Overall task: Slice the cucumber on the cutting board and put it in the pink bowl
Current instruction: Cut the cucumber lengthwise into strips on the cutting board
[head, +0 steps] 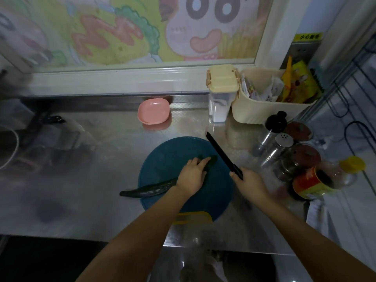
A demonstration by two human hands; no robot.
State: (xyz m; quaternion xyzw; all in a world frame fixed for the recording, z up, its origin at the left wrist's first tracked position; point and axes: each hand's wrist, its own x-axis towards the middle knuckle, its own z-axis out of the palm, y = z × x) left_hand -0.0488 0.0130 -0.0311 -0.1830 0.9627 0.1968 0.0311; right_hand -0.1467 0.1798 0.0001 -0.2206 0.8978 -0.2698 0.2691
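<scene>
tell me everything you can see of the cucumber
The long dark green cucumber, curved and bumpy, looks whole. It lies across the round blue cutting board, its left end overhanging the steel counter. The left hand holds down its right part; the black knife in the right hand is beside its right tip, contact unclear.

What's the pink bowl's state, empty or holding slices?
Empty. The pink bowl shows only its bare pink inside; the cucumber lies on the cutting board under the left hand.
</scene>
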